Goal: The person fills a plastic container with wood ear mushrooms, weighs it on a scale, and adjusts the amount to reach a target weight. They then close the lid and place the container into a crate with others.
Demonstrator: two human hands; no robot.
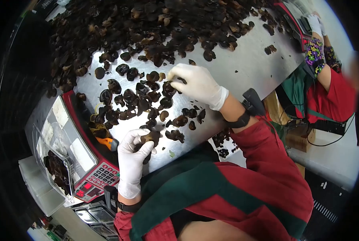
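My left hand (132, 160), in a white glove, pinches a brown wood ear mushroom (151, 139) between thumb and fingers, just above the near edge of the metal table (235, 82). Farther out, my gloved right hand (199, 83) has its fingers curled down on a dark wood ear mushroom (169, 89), whose underside is partly hidden by the fingers. Loose wood ear mushrooms (142, 105) lie scattered between the two hands. Several more pieces sit close to the table's front edge.
A big heap of wood ears (147, 24) covers the far side. At left stands a red scale (92, 160) with a clear plastic box (58, 170) of mushrooms on it; an orange-handled tool (107, 143) lies beside it. A co-worker (328, 88) uses another scale (297, 28).
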